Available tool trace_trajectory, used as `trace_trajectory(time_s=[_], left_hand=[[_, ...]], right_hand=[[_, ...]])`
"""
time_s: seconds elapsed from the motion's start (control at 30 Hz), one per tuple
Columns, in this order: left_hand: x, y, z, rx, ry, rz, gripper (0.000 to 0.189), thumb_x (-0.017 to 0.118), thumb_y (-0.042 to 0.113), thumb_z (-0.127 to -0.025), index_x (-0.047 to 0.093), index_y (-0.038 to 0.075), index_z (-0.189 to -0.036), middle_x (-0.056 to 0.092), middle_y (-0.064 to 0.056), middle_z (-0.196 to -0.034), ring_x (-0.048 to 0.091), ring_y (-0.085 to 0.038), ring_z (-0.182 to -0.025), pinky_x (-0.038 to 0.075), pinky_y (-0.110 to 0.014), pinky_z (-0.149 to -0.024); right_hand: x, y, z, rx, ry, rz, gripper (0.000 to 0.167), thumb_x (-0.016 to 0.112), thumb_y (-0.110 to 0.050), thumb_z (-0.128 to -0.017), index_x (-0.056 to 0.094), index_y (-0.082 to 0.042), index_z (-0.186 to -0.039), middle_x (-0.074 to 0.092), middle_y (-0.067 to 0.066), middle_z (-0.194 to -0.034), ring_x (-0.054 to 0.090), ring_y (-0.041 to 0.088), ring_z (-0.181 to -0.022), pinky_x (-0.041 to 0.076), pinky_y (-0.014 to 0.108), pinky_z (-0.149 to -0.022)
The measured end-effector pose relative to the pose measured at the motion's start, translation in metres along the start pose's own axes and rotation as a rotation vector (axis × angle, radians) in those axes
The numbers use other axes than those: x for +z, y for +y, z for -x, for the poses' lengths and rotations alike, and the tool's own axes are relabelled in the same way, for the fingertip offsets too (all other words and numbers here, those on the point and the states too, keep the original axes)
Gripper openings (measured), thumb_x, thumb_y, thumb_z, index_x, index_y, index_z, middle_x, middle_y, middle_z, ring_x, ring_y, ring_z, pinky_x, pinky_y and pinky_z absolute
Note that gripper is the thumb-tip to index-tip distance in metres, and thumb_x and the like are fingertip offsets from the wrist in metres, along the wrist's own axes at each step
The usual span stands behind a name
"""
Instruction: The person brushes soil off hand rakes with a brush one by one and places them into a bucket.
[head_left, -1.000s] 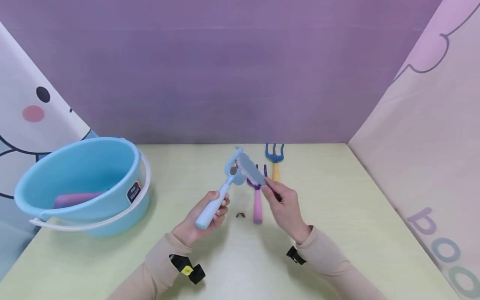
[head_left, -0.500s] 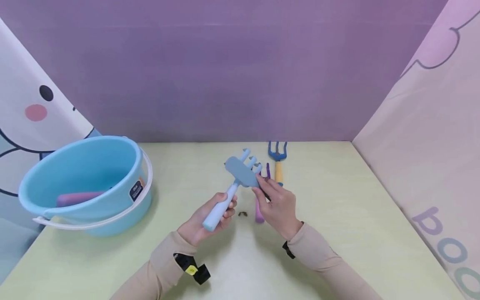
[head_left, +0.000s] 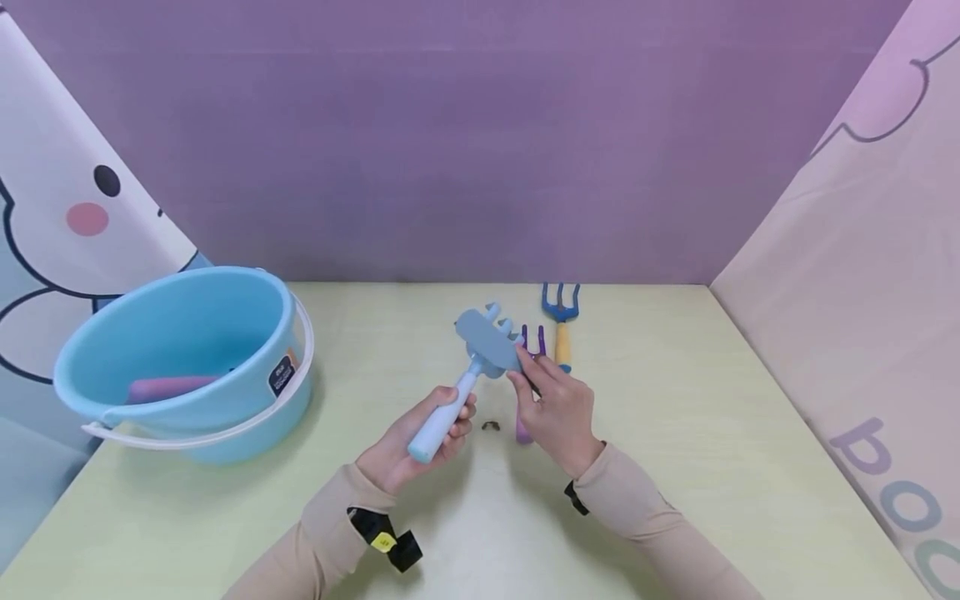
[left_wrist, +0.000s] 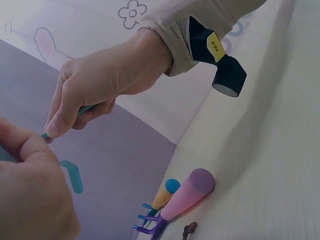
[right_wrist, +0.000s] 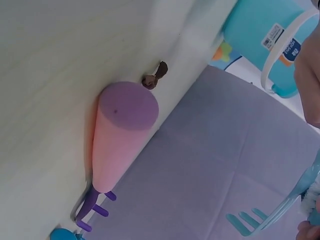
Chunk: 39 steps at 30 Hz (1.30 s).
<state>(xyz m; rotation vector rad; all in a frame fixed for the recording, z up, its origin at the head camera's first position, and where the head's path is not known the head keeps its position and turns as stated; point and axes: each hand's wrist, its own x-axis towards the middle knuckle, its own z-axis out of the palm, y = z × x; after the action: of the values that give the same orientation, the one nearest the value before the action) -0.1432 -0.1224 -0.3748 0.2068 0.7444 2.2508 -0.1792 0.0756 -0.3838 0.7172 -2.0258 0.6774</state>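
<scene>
1. The handle of the light-blue rake (head_left: 447, 412) is gripped by the left hand (head_left: 403, 443), with fingers curled round it; the tool is held above the table (head_left: 675, 408), tines pointing away from the person.
2. The grey-blue brush (head_left: 486, 336) is pinched at one end between the thumb and fingers of the right hand (head_left: 562, 417).
3. The brush is held across the rake's head, its flat back turned up; white bristles are glimpsed at the edge of the right wrist view, but how firmly they are pressed cannot be told.
4. Below the hands, the pink-handled purple fork (right_wrist: 123, 140) is seen lying on the table, partly hidden by the right hand in the head view.
5. A small brown piece (head_left: 491, 426) is seen just beside its handle.
6. The yellow-handled blue fork (head_left: 563, 340) is placed farther back.
7. At the left, a pink handle (head_left: 171, 388) is contained in the blue bucket (head_left: 243, 398).
</scene>
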Motion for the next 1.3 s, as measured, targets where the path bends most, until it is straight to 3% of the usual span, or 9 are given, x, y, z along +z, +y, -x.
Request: trace_trajectory(time_s=[0.17, 0.57, 0.8, 1.3], left_hand=[[-0.001, -0.002, 0.0, 0.002, -0.002, 0.013, 0.019, 0.044, 0.025, -0.095, 0.05, 0.008, -0.097, 0.053, 0.003, -0.079, 0.056, -0.001, -0.062, 0.047, -0.009, -0.055], [0.001, -0.002, -0.001, 0.018, 0.022, 0.024, 0.019, 0.039, 0.024, -0.096, 0.049, 0.008, -0.098, 0.054, 0.004, -0.082, 0.055, -0.001, -0.063, 0.046, -0.009, -0.055], [0.003, -0.004, 0.0, 0.009, 0.061, -0.016, 0.016, 0.042, 0.023, -0.095, 0.049, 0.008, -0.097, 0.053, 0.005, -0.079, 0.054, 0.0, -0.061, 0.045, -0.008, -0.053], [0.003, -0.002, -0.004, 0.002, 0.063, -0.022, 0.018, 0.039, 0.023, -0.096, 0.046, 0.008, -0.1, 0.052, 0.004, -0.081, 0.053, -0.001, -0.062, 0.045, -0.008, -0.053]], right_hand=[[0.001, 0.002, 0.001, 0.002, 0.001, 0.019, 0.033, 0.072, -0.011, -0.074, 0.067, 0.002, -0.104, 0.063, 0.007, -0.072, 0.036, 0.005, -0.041, 0.025, 0.015, -0.037], [0.005, 0.005, 0.0, -0.033, 0.043, 0.069, 0.034, 0.071, -0.011, -0.074, 0.067, 0.0, -0.106, 0.059, 0.005, -0.067, 0.032, 0.005, -0.04, 0.023, 0.016, -0.036], [-0.001, 0.012, -0.003, 0.014, 0.019, 0.101, 0.034, 0.072, -0.012, -0.075, 0.067, 0.0, -0.106, 0.056, 0.005, -0.064, 0.029, 0.005, -0.04, 0.022, 0.018, -0.035], [-0.004, 0.021, -0.002, 0.083, -0.001, -0.018, 0.034, 0.069, -0.009, -0.077, 0.064, 0.003, -0.109, 0.053, 0.006, -0.061, 0.032, 0.006, -0.047, 0.021, 0.014, -0.043]])
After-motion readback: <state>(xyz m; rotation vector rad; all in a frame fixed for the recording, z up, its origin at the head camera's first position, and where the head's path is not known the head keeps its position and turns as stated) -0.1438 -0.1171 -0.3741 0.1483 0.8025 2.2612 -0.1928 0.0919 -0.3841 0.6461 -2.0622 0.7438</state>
